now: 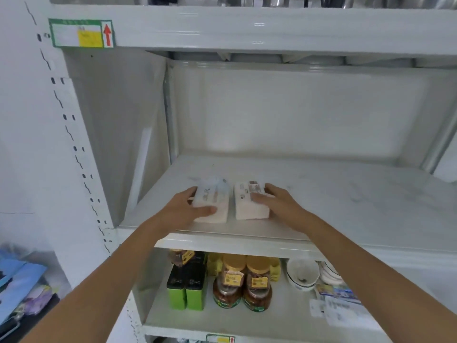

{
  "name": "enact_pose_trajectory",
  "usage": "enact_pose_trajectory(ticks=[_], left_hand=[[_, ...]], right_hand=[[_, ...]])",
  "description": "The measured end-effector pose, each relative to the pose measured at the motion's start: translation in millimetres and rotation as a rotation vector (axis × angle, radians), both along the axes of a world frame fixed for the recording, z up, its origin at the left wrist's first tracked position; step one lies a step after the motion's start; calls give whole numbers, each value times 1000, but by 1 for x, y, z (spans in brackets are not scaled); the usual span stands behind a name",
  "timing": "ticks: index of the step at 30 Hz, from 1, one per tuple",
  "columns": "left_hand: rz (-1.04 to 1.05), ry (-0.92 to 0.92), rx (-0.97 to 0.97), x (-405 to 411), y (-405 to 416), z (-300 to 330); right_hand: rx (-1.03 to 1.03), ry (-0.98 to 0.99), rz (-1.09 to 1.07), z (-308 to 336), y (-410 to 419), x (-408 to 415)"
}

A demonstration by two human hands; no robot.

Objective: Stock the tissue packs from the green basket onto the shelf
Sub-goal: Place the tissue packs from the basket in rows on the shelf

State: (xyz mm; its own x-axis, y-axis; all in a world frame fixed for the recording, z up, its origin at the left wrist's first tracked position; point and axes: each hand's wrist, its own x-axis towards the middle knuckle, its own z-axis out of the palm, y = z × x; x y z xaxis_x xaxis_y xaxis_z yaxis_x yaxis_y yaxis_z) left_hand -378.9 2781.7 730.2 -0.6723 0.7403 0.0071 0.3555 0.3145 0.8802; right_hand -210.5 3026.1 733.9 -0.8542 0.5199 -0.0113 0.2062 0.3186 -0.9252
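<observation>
Two white tissue packs lie side by side near the front left of the white shelf. My left hand grips the left tissue pack, fingers along its left side and thumb across its near end. My right hand holds the right tissue pack, thumb on top and fingers round its right side. A narrow gap separates the two packs. Both packs rest on the shelf board. The green basket is out of view.
The shelf below holds green tins, brown jars with yellow lids, white bowls and paper packets. A price label with a red arrow sits on the upper shelf edge. Blue packages lie at lower left.
</observation>
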Motion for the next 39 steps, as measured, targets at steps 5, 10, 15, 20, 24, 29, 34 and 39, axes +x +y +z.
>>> enact_pose_trajectory(ticks=[5,10,15,20,24,29,34,39], left_hand=[[-2,221,-68,-11,3,-10],[17,315,-63,-26,30,-9],[106,373,-68,-48,54,-6],[145,502,-176,-62,74,-1],[235,714,-422,-61,81,4],[310,959,-550,-49,79,6],[344,967,-435,-36,53,-11],[341,984,-227,-11,33,-26]], right_hand=[[330,-66,90,-12,6,7],[337,-27,-11,-9,3,-15],[274,6,-125,-7,8,-38],[292,-8,-182,-2,11,-59],[328,-27,-208,-1,12,-69],[356,44,-247,-15,9,-64],[429,14,-274,-22,0,-52],[516,27,-293,-30,-6,-25]])
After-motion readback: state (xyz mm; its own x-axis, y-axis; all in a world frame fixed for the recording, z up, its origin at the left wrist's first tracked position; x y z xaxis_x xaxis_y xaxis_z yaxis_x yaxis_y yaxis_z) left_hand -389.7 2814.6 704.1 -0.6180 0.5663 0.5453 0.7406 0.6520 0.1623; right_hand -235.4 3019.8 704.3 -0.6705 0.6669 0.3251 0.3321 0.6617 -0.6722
